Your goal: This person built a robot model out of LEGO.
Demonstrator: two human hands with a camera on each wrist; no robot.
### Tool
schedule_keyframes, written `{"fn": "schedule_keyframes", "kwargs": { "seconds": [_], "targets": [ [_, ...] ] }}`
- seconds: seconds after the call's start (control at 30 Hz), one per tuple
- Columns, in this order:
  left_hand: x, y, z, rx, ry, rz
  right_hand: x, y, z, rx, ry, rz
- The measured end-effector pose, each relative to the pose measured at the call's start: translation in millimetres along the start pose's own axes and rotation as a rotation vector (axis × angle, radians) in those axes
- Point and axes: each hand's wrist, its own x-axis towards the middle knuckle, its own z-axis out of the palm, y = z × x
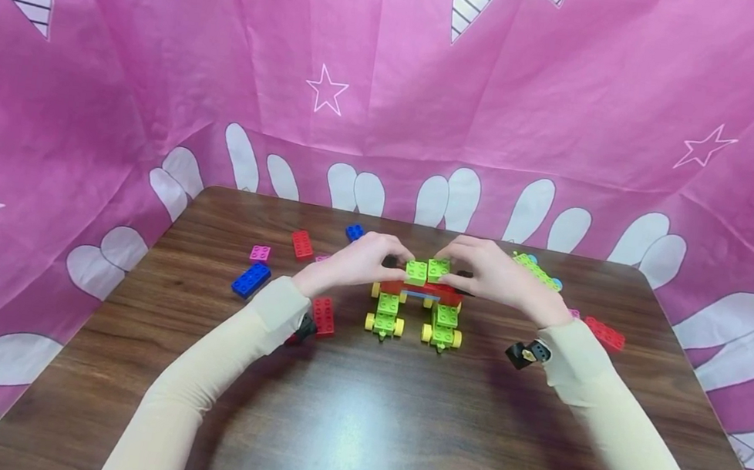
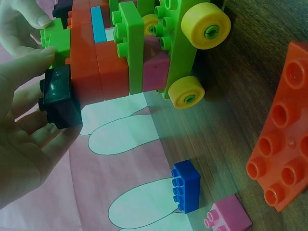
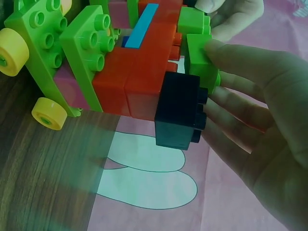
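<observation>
A toy brick build on wheels stands at mid-table, with a red brick body (image 3: 143, 86) and a light blue strip (image 3: 142, 26) in it. Beneath it are green wheeled bases (image 1: 384, 323) with yellow wheels (image 2: 206, 25). On top sit two lime green bricks side by side. My left hand (image 1: 363, 263) pinches the left green brick (image 1: 416, 273) between thumb and fingers. From the other side my right hand (image 1: 494, 278) pinches the right green brick (image 1: 439, 270). Black bricks (image 2: 62, 96) jut out at both upper ends of the red body, close to the fingers.
Left of the build lie blue bricks (image 1: 251, 280), red bricks (image 1: 323, 316) and a pink brick (image 1: 260, 253). A black brick with a gold mark (image 1: 528, 354) lies near the right sleeve. Farther right are a red brick (image 1: 605, 333) and a green wheeled base (image 1: 535, 269). Pink cloth (image 1: 391, 112) hangs behind the table.
</observation>
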Motion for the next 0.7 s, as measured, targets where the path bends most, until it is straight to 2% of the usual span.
{"fn": "schedule_keyframes", "kwargs": {
  "seconds": [0.37,0.7],
  "targets": [
    [0.2,-1.0,0.2,0.006,-0.004,-0.005,-0.4,0.3,5.2,-0.005,-0.051,0.044],
    [0.4,-0.4,-0.9,0.001,-0.005,0.0,1.3,-0.2,3.9,-0.029,-0.039,0.002]
  ]
}}
